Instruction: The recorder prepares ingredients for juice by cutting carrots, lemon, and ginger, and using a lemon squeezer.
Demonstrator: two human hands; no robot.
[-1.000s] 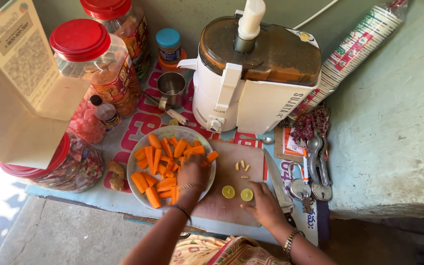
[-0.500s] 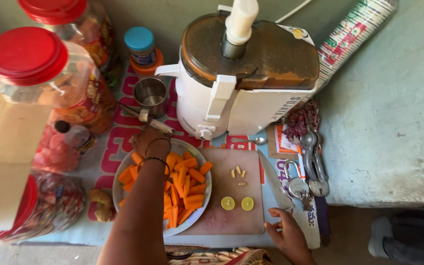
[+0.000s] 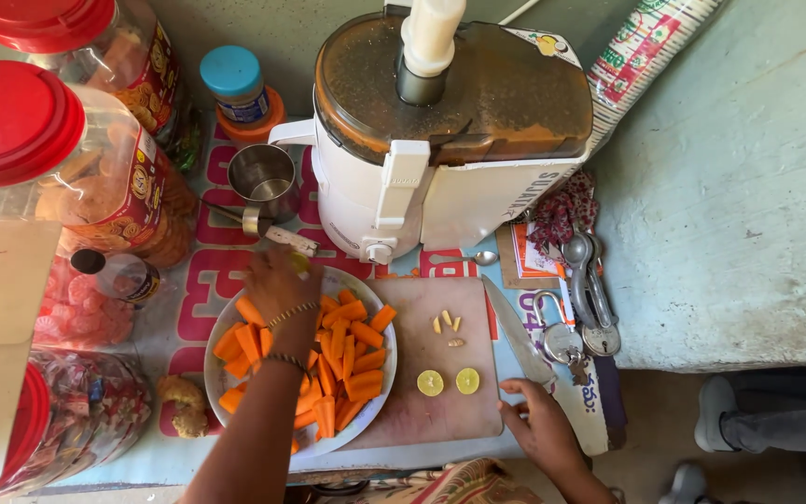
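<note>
The left hand [image 3: 277,280] reaches past the plate [image 3: 226,397] of cut carrot sticks [image 3: 338,359], fingers curled on something yellowish I can't identify, while the right hand [image 3: 538,425] rests open on the cutting board [image 3: 422,420] edge, steadying it just below the knife [image 3: 520,331].

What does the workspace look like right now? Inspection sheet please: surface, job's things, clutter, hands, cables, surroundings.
Surface: printed red-and-white mat on a counter, beside a bare concrete ledge.
Job's things: white plate heaped with carrot sticks; cutting board with two lime halves and small yellowish bits; knife along the board's right edge; juicer.
Clutter: red-lidded jars, steel cup, blue-lidded jar, ginger piece, spoons and padlock, stack of paper cups.
Hands: left hand at the plate's far rim, on a small light object; right hand at the board's right edge, near the knife, grip unclear.
Cables: one white cord behind the juicer.
Surroundings: another person's shoe at lower right.
</note>
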